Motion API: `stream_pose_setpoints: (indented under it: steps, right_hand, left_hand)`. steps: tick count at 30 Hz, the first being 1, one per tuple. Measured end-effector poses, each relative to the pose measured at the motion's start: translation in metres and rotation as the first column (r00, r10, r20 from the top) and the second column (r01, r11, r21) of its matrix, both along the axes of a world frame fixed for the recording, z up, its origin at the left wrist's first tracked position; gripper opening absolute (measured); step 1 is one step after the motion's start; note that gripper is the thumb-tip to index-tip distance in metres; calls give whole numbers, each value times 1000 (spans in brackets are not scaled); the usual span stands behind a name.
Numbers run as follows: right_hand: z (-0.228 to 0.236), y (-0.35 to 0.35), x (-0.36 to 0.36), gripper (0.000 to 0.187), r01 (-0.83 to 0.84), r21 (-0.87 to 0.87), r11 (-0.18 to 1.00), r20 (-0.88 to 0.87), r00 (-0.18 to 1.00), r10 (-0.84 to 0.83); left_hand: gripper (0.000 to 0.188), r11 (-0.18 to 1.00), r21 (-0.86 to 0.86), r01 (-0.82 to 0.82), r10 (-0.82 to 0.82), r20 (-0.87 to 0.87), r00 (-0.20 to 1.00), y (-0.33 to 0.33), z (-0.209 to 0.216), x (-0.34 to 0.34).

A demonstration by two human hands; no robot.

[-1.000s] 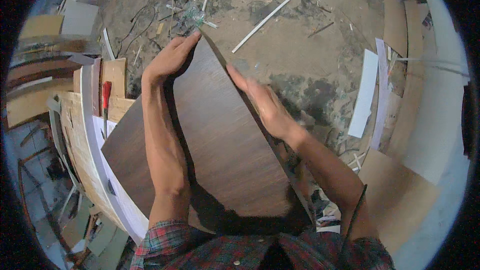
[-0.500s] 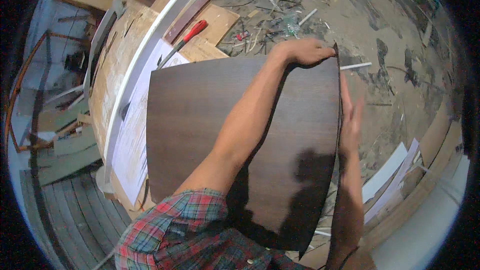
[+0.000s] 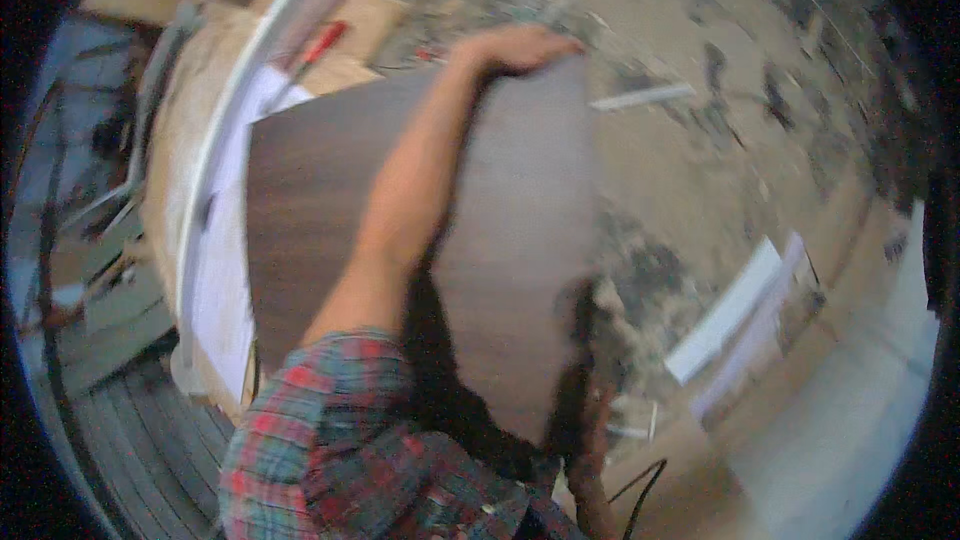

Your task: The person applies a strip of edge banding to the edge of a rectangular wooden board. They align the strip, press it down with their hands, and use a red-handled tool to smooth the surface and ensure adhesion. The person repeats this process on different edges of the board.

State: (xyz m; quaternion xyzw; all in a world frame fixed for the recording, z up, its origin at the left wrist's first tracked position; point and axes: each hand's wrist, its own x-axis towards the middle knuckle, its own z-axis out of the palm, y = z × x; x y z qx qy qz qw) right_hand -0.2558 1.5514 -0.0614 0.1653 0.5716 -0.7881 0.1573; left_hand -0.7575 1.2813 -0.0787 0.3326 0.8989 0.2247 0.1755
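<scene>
A large dark brown wood-grain board (image 3: 520, 200) lies before me, shaded in part by my arm and body. My left hand (image 3: 525, 47) is closed over its far edge at the far right corner, the arm reaching across the board. Beside the near part of the right edge is my right hand (image 3: 597, 430), low in the picture. Its fingers are smeared by motion and partly lost in shadow, so I cannot make out whether it touches the board.
Left of the board are white sheeting (image 3: 228, 270), a white strip (image 3: 225, 150) and a red-handled tool (image 3: 325, 40) on wood pieces. Offcuts and debris litter the dirt floor (image 3: 690, 170). White strips (image 3: 725, 310) lie at the right, a thin black cable (image 3: 640, 490) near me.
My right hand has come down along the board's right edge towards me. The board and my left hand have shifted left in the picture, along with the surroundings.
</scene>
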Motion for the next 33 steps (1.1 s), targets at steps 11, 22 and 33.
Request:
stream_pose_setpoints:
  steps: [11, 22, 33]
  right_hand:
    - [30, 94, 158, 83, -27, -212, 977, 347, 933, 101]
    - [7, 315, 279, 65, -77, 202, 976, 30, 997, 72]
    - [25, 339, 20, 47, -39, 397, 917, 9, 999, 38]
  left_hand:
    - [46, 809, 282, -515, 587, -397, 705, 16, 66, 114]
    - [88, 632, -107, -768, 721, -283, 633, 191, 92, 520]
    - [68, 618, -113, -778, 698, -377, 609, 230, 89, 566]
